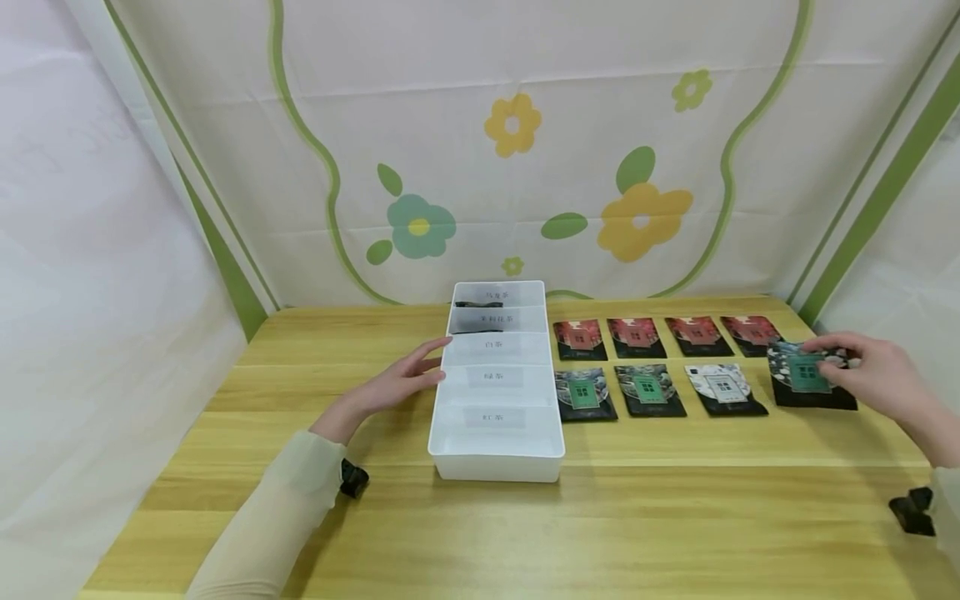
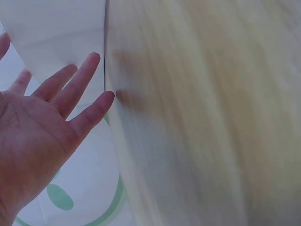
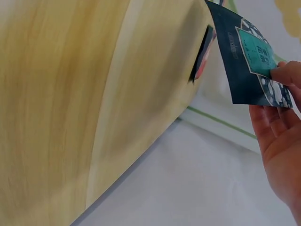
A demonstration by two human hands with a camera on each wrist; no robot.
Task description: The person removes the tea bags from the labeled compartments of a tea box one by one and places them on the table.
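My right hand (image 1: 873, 371) pinches a black tea sachet (image 1: 802, 392) with a teal label at the right of the table. In the right wrist view the thumb lies on the label of this sachet (image 3: 254, 49), with fingers behind it, and it is lifted off the wood. The left hand (image 1: 401, 379) has its fingers spread, with fingertips at the left wall of a white divided box (image 1: 498, 468); the left wrist view shows its open palm (image 2: 37, 132). Labelled compartments run along the box, and dark sachet edges (image 1: 480, 305) show in the two farthest ones.
Right of the box, several red-labelled sachets (image 1: 636, 337) form the back row. In front lie two green-labelled sachets (image 1: 651, 392) and a white one (image 1: 726, 390). A flowered cloth (image 1: 450, 150) closes off the back of the wooden table (image 1: 637, 533), with white cloth at both sides.
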